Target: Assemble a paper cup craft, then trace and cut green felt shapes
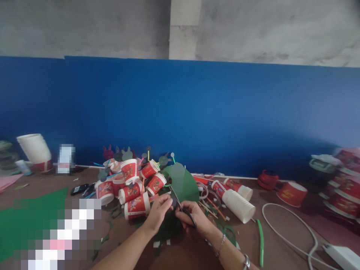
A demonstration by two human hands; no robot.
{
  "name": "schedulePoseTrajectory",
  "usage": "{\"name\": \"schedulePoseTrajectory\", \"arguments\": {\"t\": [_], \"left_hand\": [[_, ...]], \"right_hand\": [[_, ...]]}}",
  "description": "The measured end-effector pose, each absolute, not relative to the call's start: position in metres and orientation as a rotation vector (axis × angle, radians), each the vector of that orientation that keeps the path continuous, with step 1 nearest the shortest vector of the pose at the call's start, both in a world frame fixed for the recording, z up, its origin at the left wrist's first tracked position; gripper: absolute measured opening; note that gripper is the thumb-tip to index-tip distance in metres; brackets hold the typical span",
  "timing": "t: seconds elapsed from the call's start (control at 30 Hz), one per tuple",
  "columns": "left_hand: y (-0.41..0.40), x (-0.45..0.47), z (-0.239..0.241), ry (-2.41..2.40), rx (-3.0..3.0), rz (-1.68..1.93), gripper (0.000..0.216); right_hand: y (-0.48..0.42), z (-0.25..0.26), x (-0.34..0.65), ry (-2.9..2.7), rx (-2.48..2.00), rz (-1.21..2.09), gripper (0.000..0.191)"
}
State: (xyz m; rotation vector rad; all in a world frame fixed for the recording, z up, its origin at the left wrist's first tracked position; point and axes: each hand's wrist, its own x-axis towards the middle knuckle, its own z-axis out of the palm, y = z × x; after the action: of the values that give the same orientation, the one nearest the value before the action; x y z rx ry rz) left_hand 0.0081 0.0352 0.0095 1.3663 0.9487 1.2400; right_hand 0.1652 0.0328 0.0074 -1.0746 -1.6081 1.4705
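Black-handled scissors (192, 220) are in my right hand (194, 216), the fingers wrapped round the handles and the blades pointing up and left. My left hand (159, 212) is closed in a pinch on a small dark paper piece (174, 203), right beside the blades. Behind both hands stands a large rounded green sheet (184, 183). Just left of my left hand lies a red printed paper cup (137, 206), part of a heap of cups with straws and paper animal shapes (127, 154). Green paper scraps (229, 234) lie near my right wrist.
A stack of white paper cups (239, 205) lies to the right, near a green straw (260, 243) and a white cable (298, 210) with a power strip (344, 257). Red tubs (292, 194) stand farther right. Green sheet material (42, 206) covers the left. A blue panel (197, 112) rises behind.
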Motion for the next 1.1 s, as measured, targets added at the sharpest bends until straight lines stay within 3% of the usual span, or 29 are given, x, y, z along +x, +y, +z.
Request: {"name": "schedulePoseTrajectory", "arguments": {"t": [0.53,0.87,1.1], "left_hand": [[0.036,0.008,0.011,0.993,1.41,1.269,0.031],[0.036,0.015,0.002,0.974,1.568,1.154,0.01],[0.035,0.014,0.006,1.032,1.482,1.349,0.009]], "right_hand": [[0.039,-0.001,0.165,-1.538,-1.115,1.446,0.037],[0.036,0.004,0.16,-1.283,-1.058,1.366,0.035],[0.038,-0.001,0.158,-1.302,-1.065,1.327,0.034]]}}
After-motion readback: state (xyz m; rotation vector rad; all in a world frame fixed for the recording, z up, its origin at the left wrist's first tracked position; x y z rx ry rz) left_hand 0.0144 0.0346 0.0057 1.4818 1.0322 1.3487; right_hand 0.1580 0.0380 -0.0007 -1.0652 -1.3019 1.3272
